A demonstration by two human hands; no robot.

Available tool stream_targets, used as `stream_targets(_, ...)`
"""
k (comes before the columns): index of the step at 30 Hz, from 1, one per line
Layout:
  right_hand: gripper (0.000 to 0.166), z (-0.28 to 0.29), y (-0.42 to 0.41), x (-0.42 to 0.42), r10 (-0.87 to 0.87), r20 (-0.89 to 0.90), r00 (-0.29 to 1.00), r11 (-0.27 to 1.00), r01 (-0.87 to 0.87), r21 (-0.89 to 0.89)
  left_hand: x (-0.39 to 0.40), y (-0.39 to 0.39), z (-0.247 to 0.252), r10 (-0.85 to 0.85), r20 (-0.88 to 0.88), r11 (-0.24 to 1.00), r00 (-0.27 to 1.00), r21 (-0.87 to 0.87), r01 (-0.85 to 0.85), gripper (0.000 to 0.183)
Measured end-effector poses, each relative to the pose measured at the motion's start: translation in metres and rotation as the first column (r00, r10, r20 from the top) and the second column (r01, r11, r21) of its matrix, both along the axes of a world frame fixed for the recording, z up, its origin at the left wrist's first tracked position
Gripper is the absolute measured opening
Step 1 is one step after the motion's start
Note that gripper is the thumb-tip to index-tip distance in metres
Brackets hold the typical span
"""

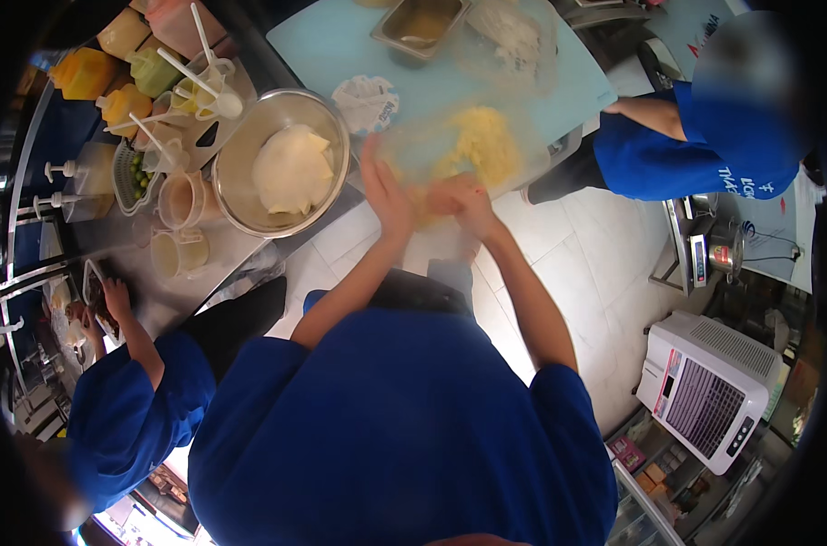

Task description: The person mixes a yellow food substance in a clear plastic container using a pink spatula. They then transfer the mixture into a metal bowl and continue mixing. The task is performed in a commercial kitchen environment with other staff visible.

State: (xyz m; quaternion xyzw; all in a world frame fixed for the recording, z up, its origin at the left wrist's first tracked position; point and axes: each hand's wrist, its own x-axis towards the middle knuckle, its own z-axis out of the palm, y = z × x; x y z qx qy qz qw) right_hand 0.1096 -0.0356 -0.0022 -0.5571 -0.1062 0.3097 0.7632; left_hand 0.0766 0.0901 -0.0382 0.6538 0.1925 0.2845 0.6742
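Note:
My left hand [388,194], fingers extended, rests at the front edge of a pale blue board [413,95], near a clear plastic sheet or bag. Curled beside it, my right hand [462,198] touches the near end of that plastic; whether it grips the plastic is unclear. Crumbly yellow food [485,147] lies on the board just beyond my right hand. Left of my left hand, a steel bowl [225,205] holds pale dough-like pieces [294,169]. A crumpled printed wrapper [365,104] lies on the board behind my left hand. Blur hides my right fingertips.
A steel pan [423,24] and a plastic bag of white stuff [505,31] stand farther back. Jugs [181,198], a basket of green fruit [137,174] and sauce bottles [85,74] crowd the left. Co-workers stand left [140,409] and right [693,150]. An air cooler [710,389] stands right.

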Motion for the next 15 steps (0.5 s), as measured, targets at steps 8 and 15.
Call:
stream_targets(8,0.051,0.022,0.025,0.063,-0.286,0.057,0.956,0.933,0.265,0.243,0.008,0.006,-0.008,-0.040,0.014,0.999,0.999,-0.014,0.041,0.044)
stream_targets(15,0.049,-0.004,0.024,0.033,-0.013,-0.140,0.990,0.987,0.035,0.159,0.011,0.007,-0.016,-0.029,0.034,0.999,0.999,-0.024,0.030,0.044)
